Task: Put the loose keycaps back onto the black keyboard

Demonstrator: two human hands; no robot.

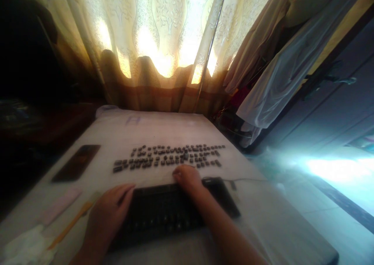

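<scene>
A black keyboard [163, 212] lies on the white-covered table [163, 130], blurred, with small pale marks on its lower part. My left hand [112, 202] is at its left end, fingers curled together against the upper left corner. Over the keyboard's top edge reaches my right hand [187, 176], its fingers bent and pressed together near the loose keys; whatever they hold, if anything, is too small to make out. Several rows of loose dark keycaps [166, 162] are spread on the table beyond the keyboard.
A dark phone [77, 163] lies at the left. Nearer are a pink strip [61, 206], an orange-handled tool [70, 226] and white crumpled material [27, 245]. A cable [248, 179] runs right from the keyboard. Curtains [169, 35] hang behind the table.
</scene>
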